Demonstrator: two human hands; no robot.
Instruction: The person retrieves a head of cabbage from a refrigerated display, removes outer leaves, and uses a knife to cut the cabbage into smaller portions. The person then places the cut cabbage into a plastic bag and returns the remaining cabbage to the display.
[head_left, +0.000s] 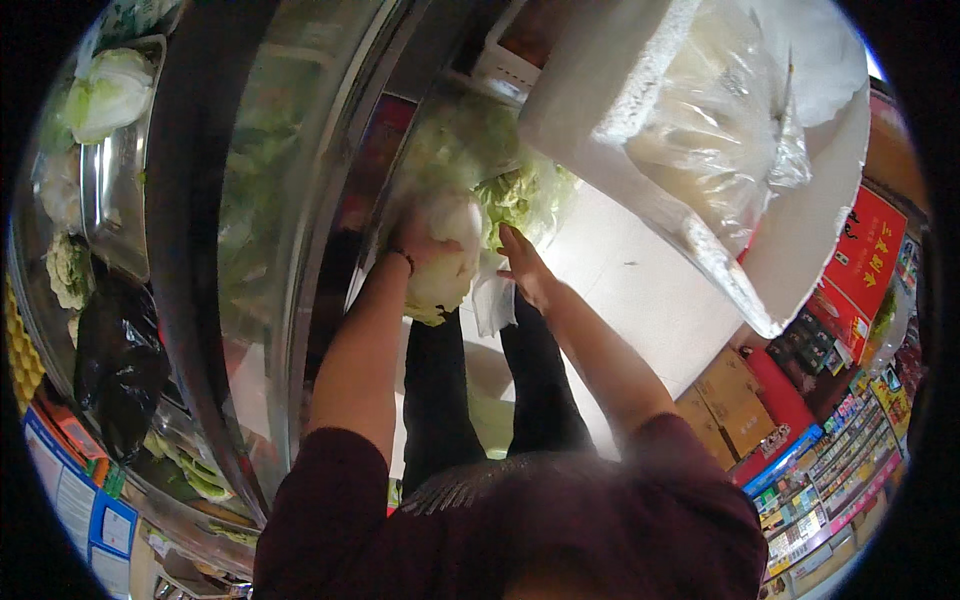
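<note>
In the head view my left hand (426, 238) lies against the far side of a pale napa cabbage (442, 289), its fingers partly hidden by the leaves and blur. My right hand (525, 262) has its fingers apart just right of that cabbage, beside leafy greens (514, 199) in what looks like clear plastic. More pale green heads (457, 142) are heaped beyond both hands. A white sheet or bag (493, 300) hangs between the hands, above my dark trouser legs.
A glass-fronted display case (300, 225) runs along my left, with a halved cabbage (112, 94), a steel tray (116, 202), cauliflower (69, 270) and a black plastic bag (120, 367). At upper right stands a white foam box (720, 255) holding a clear bag (705, 127). Cardboard boxes (724, 405) lie at right.
</note>
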